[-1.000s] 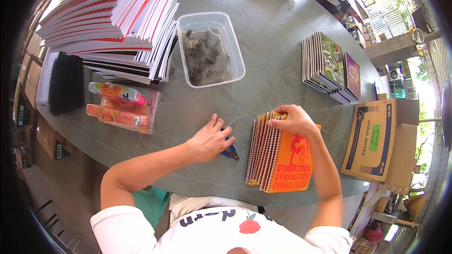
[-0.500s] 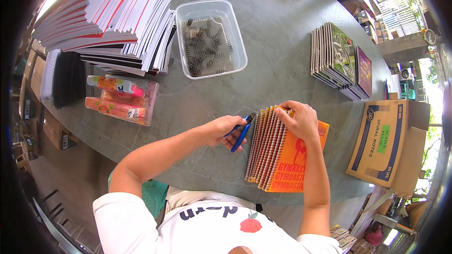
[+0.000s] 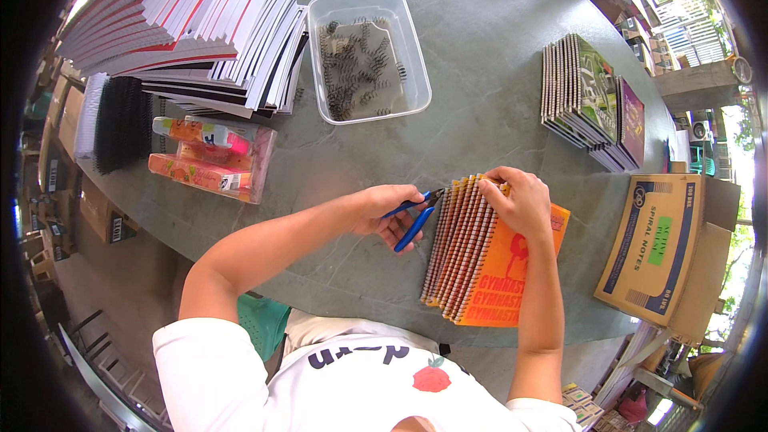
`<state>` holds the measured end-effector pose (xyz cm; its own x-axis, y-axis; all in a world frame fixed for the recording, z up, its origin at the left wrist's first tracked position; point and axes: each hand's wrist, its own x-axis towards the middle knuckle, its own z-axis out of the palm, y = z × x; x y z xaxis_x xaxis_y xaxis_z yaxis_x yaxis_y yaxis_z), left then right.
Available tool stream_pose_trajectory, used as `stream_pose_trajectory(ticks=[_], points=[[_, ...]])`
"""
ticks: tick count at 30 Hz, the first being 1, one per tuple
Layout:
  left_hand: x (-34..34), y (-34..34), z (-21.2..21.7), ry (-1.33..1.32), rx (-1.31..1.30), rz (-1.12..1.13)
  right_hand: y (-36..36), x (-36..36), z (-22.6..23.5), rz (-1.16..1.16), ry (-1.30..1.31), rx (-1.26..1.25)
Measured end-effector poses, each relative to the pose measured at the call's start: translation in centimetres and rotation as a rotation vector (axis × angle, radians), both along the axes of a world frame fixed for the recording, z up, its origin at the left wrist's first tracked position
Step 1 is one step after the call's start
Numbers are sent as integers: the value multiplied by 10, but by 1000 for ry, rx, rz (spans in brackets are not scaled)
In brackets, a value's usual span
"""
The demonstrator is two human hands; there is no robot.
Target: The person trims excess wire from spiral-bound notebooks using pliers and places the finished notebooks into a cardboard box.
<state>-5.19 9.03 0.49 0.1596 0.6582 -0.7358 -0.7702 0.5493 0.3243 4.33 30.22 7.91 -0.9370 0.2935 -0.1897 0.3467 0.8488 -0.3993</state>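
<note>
My left hand [image 3: 386,210] is closed around blue-handled wire cutters [image 3: 414,230]. Their dark jaws lie at the top ends of the spiral bindings on a fanned stack of orange spiral notebooks [image 3: 490,292]. Whether the jaws grip a wire end is too small to tell. My right hand [image 3: 520,198] holds the stack at its far edge, thumb on the top cover and fingers over the edge. The notebooks lie overlapped on the table in front of me, coils facing left.
A clear plastic tub [image 3: 372,104] holds short dark coil pieces. Left of it are piled loose booklets [image 3: 200,24], black coils [image 3: 120,124] and a pink-orange package [image 3: 212,162]. Green and purple notebooks [image 3: 588,100] and a cardboard box [image 3: 652,248] stand right on the grey table [image 3: 472,56].
The whole view has shifted slightly. Both hands keep their holds, and the cutter jaws remain by the far ends of the coils.
</note>
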Motion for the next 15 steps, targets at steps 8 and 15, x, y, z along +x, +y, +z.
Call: stream_pose_trajectory(ticks=[8,15], points=[[41,25,21,1670,-9,-680,-3,-3,6,-10,-27,-15],[-14,-1,7,378,137,-216,-6,-3,8,-7,-15,-7]])
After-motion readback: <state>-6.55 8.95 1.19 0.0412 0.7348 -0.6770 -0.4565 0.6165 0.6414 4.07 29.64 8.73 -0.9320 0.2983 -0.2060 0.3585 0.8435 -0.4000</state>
